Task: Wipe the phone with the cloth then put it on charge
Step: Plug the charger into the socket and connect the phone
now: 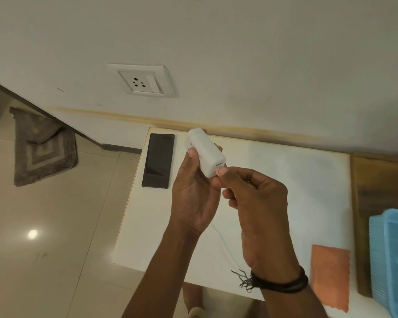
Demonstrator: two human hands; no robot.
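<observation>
Black rectangular phone in a dark bumper case [157, 160]: flat, screen up, on the far left corner of the white counter [285, 175], near the wall, untouched by either hand. Just right of it, above the counter, left hand [193, 198] grasps a white block-shaped charger adapter [207, 152], fingers wrapped round its body, port end toward the right hand. Right hand [255, 203] pinches the orange-tipped plug [217, 172] of a thin white cable [223, 246] at the adapter's port; cannot tell if it is seated. Cable trails down beneath both hands. Orange rectangular cloth [330, 276] lies flat at the counter's near right edge, well apart from the phone. White wall socket with switch [143, 81] sits above the phone. Risks, as judgement: plug goes in skewed or reversed and jams, since the port is small and the view oblique; slack cable snags the counter edge; the free end drags across the phone. Count: one phone, one cloth, one adapter, one cable, one socket, one blue ribbed plastic basket [391, 260] at right, one grey floor mat [44, 148], two hands.
</observation>
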